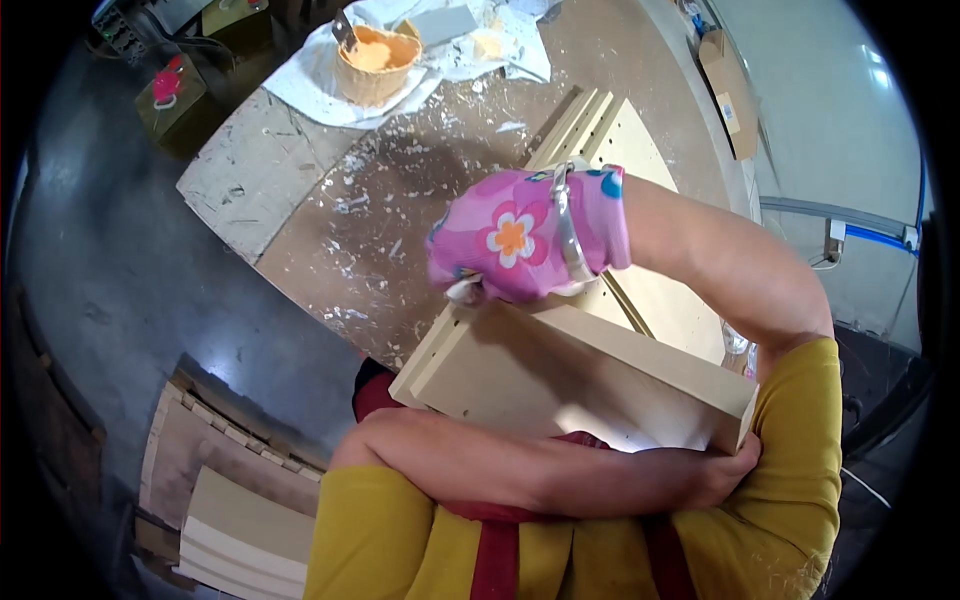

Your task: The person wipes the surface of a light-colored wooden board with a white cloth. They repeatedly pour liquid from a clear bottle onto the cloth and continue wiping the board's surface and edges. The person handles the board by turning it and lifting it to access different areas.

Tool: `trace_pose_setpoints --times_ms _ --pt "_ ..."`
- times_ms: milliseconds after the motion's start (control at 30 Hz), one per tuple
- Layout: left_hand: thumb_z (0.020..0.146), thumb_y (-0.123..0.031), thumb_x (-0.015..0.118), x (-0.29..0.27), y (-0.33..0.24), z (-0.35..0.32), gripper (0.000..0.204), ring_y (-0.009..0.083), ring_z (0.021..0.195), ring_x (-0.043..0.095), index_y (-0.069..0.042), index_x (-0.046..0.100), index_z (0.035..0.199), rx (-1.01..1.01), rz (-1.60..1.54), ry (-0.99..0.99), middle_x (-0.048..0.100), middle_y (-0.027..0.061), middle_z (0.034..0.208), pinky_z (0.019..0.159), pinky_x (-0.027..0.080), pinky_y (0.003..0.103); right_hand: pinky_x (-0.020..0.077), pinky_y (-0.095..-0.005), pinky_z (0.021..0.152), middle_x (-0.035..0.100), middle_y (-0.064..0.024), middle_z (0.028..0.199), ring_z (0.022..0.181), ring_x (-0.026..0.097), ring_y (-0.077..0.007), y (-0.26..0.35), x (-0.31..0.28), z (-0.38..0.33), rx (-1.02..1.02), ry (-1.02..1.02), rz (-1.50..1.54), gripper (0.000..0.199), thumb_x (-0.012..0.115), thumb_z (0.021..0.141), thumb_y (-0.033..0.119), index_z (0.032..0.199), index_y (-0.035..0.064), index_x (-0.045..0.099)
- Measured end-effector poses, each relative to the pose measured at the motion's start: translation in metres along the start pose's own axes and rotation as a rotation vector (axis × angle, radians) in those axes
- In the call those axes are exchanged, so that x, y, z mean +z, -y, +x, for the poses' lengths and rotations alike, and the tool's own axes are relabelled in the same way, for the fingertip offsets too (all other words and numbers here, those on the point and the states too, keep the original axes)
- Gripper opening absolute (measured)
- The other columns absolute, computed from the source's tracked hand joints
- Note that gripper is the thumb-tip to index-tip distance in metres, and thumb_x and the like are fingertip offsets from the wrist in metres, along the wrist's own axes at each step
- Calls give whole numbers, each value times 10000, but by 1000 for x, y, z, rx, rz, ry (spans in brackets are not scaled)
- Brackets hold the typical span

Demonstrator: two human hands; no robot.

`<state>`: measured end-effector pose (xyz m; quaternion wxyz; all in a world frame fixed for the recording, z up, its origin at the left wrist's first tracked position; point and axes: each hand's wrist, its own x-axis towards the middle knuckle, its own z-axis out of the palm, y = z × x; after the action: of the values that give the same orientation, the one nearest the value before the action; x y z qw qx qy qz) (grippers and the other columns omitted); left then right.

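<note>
A pale wooden drawer-like piece [580, 365], with raised edges and a grooved strip at its left end, is tilted in front of my body. My left arm crosses below it, and my left hand [735, 462] grips its lower right corner, with most fingers hidden behind the wood. Covering my right hand [520, 238] is a pink flowered glove with a shiny band at the wrist. This hand is curled closed at the piece's upper left corner. Something small and whitish [465, 290] shows at its fingertips, too blurred to name.
More pale boards [645, 150] lie on the brown worktable [400, 190], which is strewn with white flecks. Toward the back, a tub of orange paste [376, 70] with a scraper stands on a white sheet [515, 50]. Wooden panels [245, 530] rest at lower left.
</note>
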<state>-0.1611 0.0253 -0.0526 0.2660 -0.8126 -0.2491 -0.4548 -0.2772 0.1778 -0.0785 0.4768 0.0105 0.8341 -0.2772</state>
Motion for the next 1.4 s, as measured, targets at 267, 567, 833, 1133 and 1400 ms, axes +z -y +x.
trace_pose_setpoints --times_ms 267,567,833,1133,1400 --pt "678 -218 538 -4 2 4 164 219 674 462 -56 553 663 40 50 48 474 46 664 697 379 352 571 -267 615 662 -91 947 779 652 -184 -60 21 -38 -27 -789 184 252 620 847 166 1082 78 601" --pt "654 -214 553 4 -12 9 206 241 677 497 -8 564 669 63 132 5 501 87 673 746 390 360 506 -350 670 633 -60 860 758 633 -244 -34 33 -6 -95 -309 397 270 626 818 300 976 86 578" --pt "657 -247 528 1 -7 4 218 234 708 476 -34 570 662 -85 -40 -34 499 79 688 742 369 345 509 -321 650 635 -75 857 724 619 -161 -63 18 -51 -33 -379 901 193 614 845 200 959 44 624" --pt "706 -292 534 -1 -25 12 224 207 792 506 -104 652 732 -102 -86 97 568 9 751 765 371 363 511 -322 638 650 -119 818 729 642 -227 -35 36 -44 -107 -269 195 197 629 779 122 958 39 625" --pt "681 -272 535 -6 5 -1 180 182 742 475 -101 576 722 -192 112 -41 492 6 726 766 372 334 514 -304 718 635 -69 934 851 614 -179 -36 34 -53 -188 -414 853 376 621 859 366 1128 103 609"
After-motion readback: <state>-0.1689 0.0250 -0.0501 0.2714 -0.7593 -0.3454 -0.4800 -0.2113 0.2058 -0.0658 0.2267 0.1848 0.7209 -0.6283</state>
